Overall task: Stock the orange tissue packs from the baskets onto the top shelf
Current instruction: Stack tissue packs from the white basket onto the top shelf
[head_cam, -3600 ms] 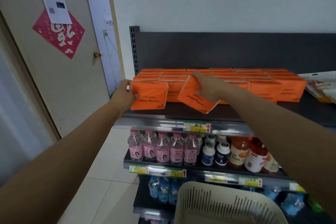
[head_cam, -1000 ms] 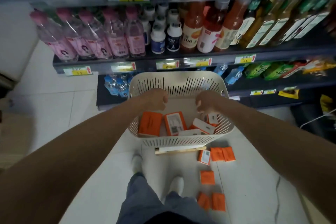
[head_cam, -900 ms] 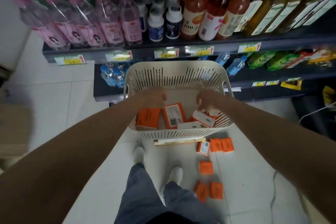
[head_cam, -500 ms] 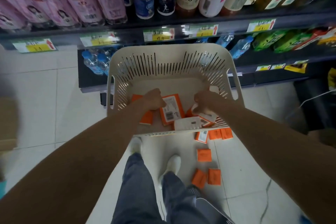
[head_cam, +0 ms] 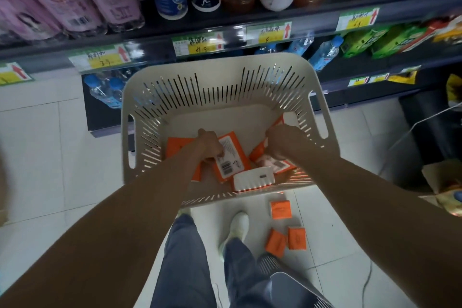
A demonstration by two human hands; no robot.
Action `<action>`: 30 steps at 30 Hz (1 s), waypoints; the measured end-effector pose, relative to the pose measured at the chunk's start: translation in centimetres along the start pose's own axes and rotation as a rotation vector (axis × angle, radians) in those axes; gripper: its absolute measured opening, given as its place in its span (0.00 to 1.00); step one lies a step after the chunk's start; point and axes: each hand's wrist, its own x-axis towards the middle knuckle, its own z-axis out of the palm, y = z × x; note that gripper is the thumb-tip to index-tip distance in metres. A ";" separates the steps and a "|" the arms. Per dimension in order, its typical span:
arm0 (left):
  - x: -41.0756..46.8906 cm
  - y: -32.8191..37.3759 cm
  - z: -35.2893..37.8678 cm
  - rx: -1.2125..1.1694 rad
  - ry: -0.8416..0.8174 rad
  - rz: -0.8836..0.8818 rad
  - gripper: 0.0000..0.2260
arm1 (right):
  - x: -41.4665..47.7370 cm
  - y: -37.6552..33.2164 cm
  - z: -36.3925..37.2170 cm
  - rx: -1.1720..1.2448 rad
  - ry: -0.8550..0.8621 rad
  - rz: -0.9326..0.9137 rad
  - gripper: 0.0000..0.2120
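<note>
Both my hands down in the basket among the orange tissue packs.

My left hand (head_cam: 209, 143) is curled on a barcode-up pack (head_cam: 228, 157); my right hand (head_cam: 280, 144) closes over another pack (head_cam: 275, 164) by the right wall of the cream basket (head_cam: 215, 67). Three loose packs (head_cam: 281, 209) lie on the floor tiles (head_cam: 62, 157) beside my shoe (head_cam: 237, 227).

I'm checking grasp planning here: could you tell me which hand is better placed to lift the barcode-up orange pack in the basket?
Left. The left hand rests directly on the barcode-up pack in the basket, while the right hand is over other packs nearer the right wall.
</note>
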 end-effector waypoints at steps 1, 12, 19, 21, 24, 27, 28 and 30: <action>0.1 0.0 0.0 0.010 -0.011 -0.003 0.20 | 0.0 0.1 -0.2 0.007 0.004 0.012 0.21; -4.8 0.5 -4.3 -0.226 0.121 0.102 0.24 | -3.9 1.4 -5.9 0.677 -0.126 0.088 0.15; -12.8 1.4 -9.3 -0.456 0.225 0.102 0.05 | -10.4 0.4 -11.0 0.895 -0.003 0.039 0.12; -15.0 1.8 -10.3 -0.435 0.315 0.127 0.11 | -11.8 0.1 -12.3 0.829 0.113 -0.049 0.13; -18.4 2.0 -11.6 -0.461 0.445 0.220 0.07 | -14.4 -0.2 -14.3 0.784 0.248 -0.167 0.14; -21.5 1.8 -13.0 -0.538 0.499 0.316 0.18 | -16.8 0.3 -16.0 0.791 0.312 -0.252 0.21; -22.6 1.8 -13.3 -0.569 0.499 0.329 0.24 | -17.6 0.5 -16.5 0.769 0.337 -0.273 0.25; -24.6 1.8 -13.9 -0.604 0.506 0.343 0.31 | -19.2 1.1 -17.5 0.742 0.399 -0.294 0.30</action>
